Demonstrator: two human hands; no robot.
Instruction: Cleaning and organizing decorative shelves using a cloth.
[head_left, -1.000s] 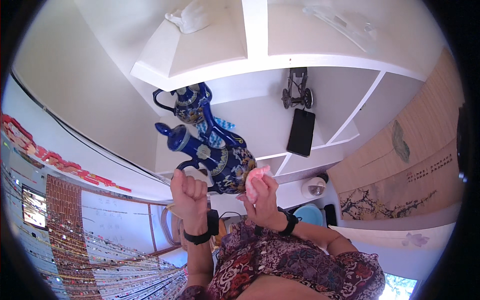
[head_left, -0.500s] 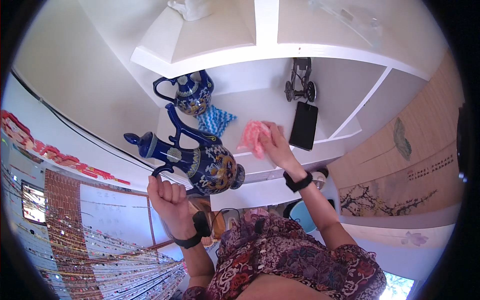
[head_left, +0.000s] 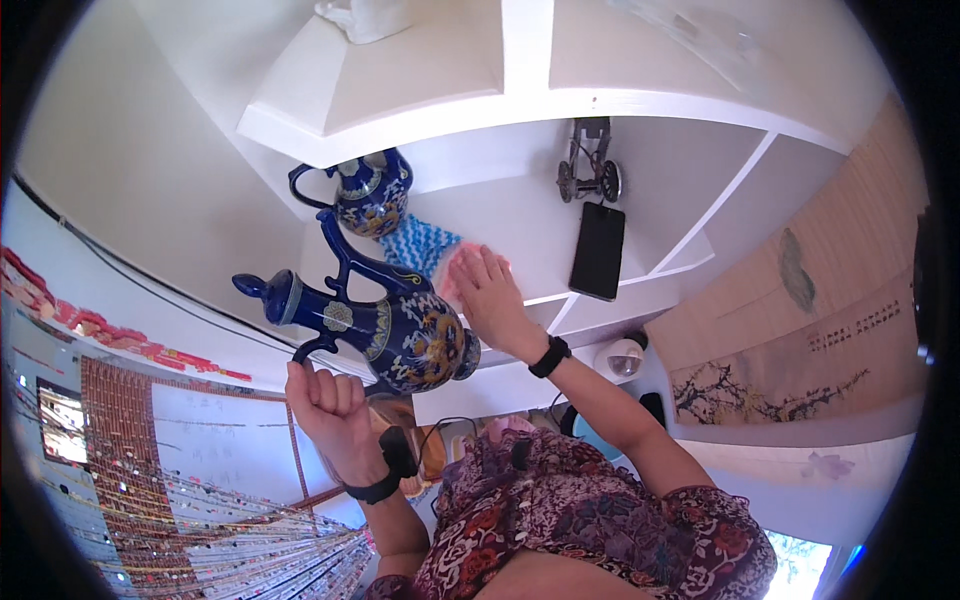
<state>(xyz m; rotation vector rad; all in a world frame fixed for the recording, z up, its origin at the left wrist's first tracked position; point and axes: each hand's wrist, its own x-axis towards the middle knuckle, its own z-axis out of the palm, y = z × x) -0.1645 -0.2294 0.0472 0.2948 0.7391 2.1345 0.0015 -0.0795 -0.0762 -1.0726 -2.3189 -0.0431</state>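
My left hand (head_left: 330, 412) is closed round the handle of a dark blue ewer (head_left: 400, 335) with gold and white decoration, held tilted on its side in front of the shelf. Its spout points up and its lidded top points left. My right hand (head_left: 490, 298) lies flat, fingers stretched, over a pink cloth (head_left: 460, 262), pressing it to the shelf surface (head_left: 535, 240). Most of that cloth is under the palm and fingers. Beside it lies a blue-and-white zigzag cloth (head_left: 415, 243). A second, matching blue ewer (head_left: 372, 200) stands upright behind, partly covered by the shelf edge.
A black phone (head_left: 598, 252) lies on the shelf to the right, below a dark wheeled model (head_left: 590, 165). A white divider (head_left: 715, 205) borders the right side. Bead strings (head_left: 230, 520) hang at lower left. A painted panel (head_left: 780, 340) covers the right wall.
My right hand has moved left with the pink cloth, going from a bunched grip to a flat palm upon it. The left hand still holds the ewer in much the same pose.
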